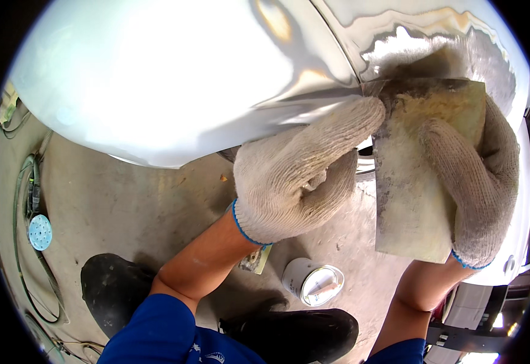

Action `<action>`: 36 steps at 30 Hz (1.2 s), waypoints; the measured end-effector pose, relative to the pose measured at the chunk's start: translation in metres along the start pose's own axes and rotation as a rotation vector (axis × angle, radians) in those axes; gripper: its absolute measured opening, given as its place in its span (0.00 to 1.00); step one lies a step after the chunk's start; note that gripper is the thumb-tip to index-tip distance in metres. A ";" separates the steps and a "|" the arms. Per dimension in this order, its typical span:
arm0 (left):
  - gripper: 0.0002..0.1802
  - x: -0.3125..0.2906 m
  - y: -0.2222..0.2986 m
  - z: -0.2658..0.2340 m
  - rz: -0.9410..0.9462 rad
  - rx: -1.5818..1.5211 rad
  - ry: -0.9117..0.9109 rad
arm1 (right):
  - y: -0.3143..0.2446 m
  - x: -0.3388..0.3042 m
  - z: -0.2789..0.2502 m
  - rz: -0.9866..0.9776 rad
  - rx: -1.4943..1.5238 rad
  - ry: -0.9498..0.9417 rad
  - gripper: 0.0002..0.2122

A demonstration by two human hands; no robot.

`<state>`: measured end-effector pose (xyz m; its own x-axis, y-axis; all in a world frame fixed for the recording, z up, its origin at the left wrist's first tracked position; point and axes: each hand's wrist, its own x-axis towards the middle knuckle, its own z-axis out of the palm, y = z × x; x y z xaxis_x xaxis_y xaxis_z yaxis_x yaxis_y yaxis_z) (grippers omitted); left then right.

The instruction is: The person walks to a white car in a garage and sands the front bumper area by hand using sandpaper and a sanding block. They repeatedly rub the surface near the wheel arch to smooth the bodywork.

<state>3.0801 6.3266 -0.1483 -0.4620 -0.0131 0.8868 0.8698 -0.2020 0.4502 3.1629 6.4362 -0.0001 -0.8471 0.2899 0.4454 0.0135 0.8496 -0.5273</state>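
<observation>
at the far left, a round blue sanding disc lies on the concrete floor beside a looping hose. above it curves a glossy white car body panel, filling the top of the view. lower down, two dark shoes stand on the floor, with an open white can lying between the forearms.

the left hand, in a knit cotton glove, is loosely curled, its forefinger stretched up and to the right so the tip touches the top left corner of a flat metal plate. whether it holds something thin against that edge, i cannot tell.

the plate, smeared with yellowish filler near its top, lies between the two hands, tilted up against the sanded grey patch of the panel. the right hand, also gloved, grips the plate from its right side: the thumb lies across the front face, the remaining fingers wrap behind the right edge.
</observation>
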 end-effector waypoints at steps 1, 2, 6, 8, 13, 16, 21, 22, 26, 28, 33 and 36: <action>0.30 0.000 -0.001 0.000 0.008 0.002 0.010 | -0.003 0.000 0.001 0.033 0.028 0.009 0.23; 0.30 -0.001 -0.002 -0.001 0.003 -0.010 0.013 | -0.007 -0.003 0.009 0.077 0.073 0.058 0.23; 0.31 0.002 0.002 -0.003 -0.036 0.002 0.020 | -0.001 -0.007 0.024 -0.093 0.105 0.212 0.22; 0.32 0.001 0.003 -0.004 -0.053 0.051 0.018 | 0.003 -0.012 0.034 -0.247 0.046 0.294 0.22; 0.29 -0.003 -0.002 -0.004 -0.051 -0.024 -0.040 | 0.000 -0.006 0.013 -0.051 0.320 -0.055 0.20; 0.28 -0.008 -0.003 -0.002 -0.051 0.008 -0.020 | 0.005 -0.009 0.017 -0.070 0.314 -0.025 0.20; 0.28 -0.009 -0.002 -0.002 -0.077 -0.009 -0.005 | -0.002 -0.004 0.002 0.030 -0.039 0.009 0.22; 0.28 -0.010 -0.003 -0.003 -0.074 -0.014 -0.008 | 0.008 -0.013 0.009 -0.065 -0.158 0.113 0.22; 0.28 -0.008 -0.004 -0.001 -0.039 -0.023 -0.003 | 0.004 -0.012 0.006 -0.035 -0.205 0.116 0.24; 0.29 -0.007 -0.004 0.001 -0.018 -0.022 -0.004 | -0.003 -0.010 0.000 0.032 -0.189 0.068 0.24; 0.30 -0.008 -0.003 0.006 -0.066 -0.079 0.067 | 0.004 -0.012 0.004 -0.023 -0.107 0.069 0.23; 0.31 -0.004 -0.002 0.015 -0.056 -0.020 0.189 | 0.005 -0.012 0.008 -0.045 -0.051 0.045 0.23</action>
<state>3.0829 6.3412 -0.1512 -0.5357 -0.1842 0.8240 0.8389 -0.2270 0.4947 3.1693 6.4338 -0.0137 -0.8225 0.2697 0.5009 0.0039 0.8831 -0.4691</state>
